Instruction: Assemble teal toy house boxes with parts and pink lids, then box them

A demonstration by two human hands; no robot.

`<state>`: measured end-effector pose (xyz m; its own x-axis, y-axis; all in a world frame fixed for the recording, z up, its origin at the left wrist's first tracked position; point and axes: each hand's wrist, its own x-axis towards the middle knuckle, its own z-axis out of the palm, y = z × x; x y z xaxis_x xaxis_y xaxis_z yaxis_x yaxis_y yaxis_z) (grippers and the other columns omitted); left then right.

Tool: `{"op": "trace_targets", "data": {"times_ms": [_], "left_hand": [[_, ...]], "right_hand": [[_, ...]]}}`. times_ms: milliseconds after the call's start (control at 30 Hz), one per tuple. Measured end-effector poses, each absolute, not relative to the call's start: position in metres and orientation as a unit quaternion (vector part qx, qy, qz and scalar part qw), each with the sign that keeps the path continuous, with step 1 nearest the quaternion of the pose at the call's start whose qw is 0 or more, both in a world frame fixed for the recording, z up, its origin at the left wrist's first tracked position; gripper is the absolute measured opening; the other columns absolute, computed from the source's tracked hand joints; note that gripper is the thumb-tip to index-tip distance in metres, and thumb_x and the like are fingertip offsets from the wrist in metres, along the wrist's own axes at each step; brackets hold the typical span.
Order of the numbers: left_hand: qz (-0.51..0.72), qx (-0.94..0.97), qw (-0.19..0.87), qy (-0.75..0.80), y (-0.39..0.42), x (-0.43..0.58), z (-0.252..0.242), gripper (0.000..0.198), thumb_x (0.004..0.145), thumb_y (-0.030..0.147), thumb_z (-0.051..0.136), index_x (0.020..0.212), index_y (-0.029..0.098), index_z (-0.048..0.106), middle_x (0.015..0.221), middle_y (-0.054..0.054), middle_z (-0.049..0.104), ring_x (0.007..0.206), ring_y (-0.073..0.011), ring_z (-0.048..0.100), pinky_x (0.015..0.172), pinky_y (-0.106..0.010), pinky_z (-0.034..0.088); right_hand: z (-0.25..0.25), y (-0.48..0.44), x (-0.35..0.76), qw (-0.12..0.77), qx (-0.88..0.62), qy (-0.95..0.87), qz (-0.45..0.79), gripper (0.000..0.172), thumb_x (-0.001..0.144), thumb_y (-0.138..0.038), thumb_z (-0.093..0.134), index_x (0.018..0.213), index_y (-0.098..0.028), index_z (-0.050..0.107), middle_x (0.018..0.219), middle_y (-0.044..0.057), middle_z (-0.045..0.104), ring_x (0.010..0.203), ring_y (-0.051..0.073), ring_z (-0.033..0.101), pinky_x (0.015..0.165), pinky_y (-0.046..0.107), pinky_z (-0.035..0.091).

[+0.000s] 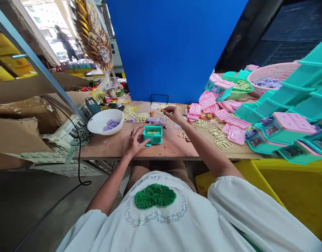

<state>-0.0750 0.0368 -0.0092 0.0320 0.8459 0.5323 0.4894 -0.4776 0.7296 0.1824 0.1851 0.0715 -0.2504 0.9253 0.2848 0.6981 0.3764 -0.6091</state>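
Note:
A small teal plastic box (157, 140) with cream-coloured pieces inside stands open at the top near the table's front edge. My left hand (136, 142) holds it from the left, thumb at its front and fingers along its side. Beyond the box, my right hand (174, 114) is raised over the table, its fingertips pinching a tiny orange piece (163, 110). More small orange pieces (152, 113) lie to the left of that hand. Loose purple pieces (156, 120) are spread just behind the box, among flat cream plastic frames (142, 117).
A white bowl (98, 121) of purple pieces stands at the left, beside a dark bottle (92, 105). Pink lids (236, 134) and stacked teal boxes (305, 82) crowd the right. A blue panel (173, 49) rises behind the table. A yellow bin (294, 189) sits below right.

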Motion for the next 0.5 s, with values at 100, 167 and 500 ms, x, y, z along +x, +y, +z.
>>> {"op": "trace_targets", "data": {"times_ms": [100, 167, 500], "left_hand": [[0.416, 0.774, 0.11, 0.464, 0.049, -0.063, 0.002, 0.031, 0.087, 0.036, 0.082, 0.116, 0.025, 0.075, 0.125, -0.01, 0.069, 0.133, -0.0317, 0.055, 0.121, -0.053, 0.04], [0.399, 0.784, 0.105, 0.464, 0.058, -0.058, 0.007, 0.018, 0.091, 0.034, 0.079, 0.107, 0.025, 0.078, 0.108, -0.008, 0.071, 0.125, -0.0316, 0.056, 0.118, -0.052, 0.04], [0.376, 0.783, 0.148, 0.472, 0.091, -0.064, 0.029, 0.017, 0.095, 0.035, 0.069, 0.095, 0.023, 0.081, 0.095, -0.006, 0.075, 0.096, -0.0245, 0.066, 0.104, -0.043, 0.047]], "right_hand": [[0.071, 0.146, 0.213, 0.331, -0.491, -0.782, 0.193, 0.033, 0.094, -0.027, 0.061, 0.114, -0.007, 0.078, 0.105, 0.013, 0.081, 0.088, 0.021, 0.075, 0.072, 0.024, 0.055], [0.068, 0.119, 0.221, 0.332, -0.466, -0.797, 0.194, 0.033, 0.095, -0.029, 0.062, 0.113, -0.008, 0.079, 0.101, 0.013, 0.081, 0.082, 0.02, 0.074, 0.068, 0.024, 0.054], [0.094, 0.065, 0.192, 0.165, -0.374, -0.907, 0.102, 0.02, 0.094, -0.011, 0.062, 0.094, -0.012, 0.082, 0.1, 0.015, 0.076, 0.086, 0.02, 0.067, 0.077, 0.027, 0.048]]}}
